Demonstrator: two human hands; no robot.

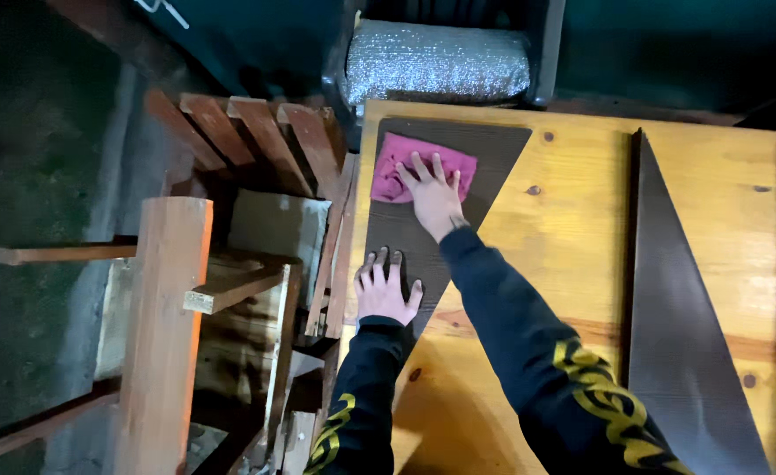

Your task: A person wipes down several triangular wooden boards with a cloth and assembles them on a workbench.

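Head view: nearest, the left hand [386,290] lies flat, fingers spread, on the narrow near end of a dark triangular board [423,202] whose long axis runs away across the table [564,220]. Farther, the right hand [432,195] presses flat on a pink cloth [388,171], partly hiding it.

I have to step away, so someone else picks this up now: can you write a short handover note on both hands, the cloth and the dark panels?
Right hand: flat, fingers spread, pressing the crumpled pink cloth onto the dark triangular wooden panel.
Left hand: flat and open on the same panel's lower part, no grip on anything.
The panel lies at the left edge of the yellow pine tabletop. A second dark triangular panel lies to the right, untouched by either hand.
Done: cloth is at the first panel's upper end.
Left: how much is already wiped cannot be told.
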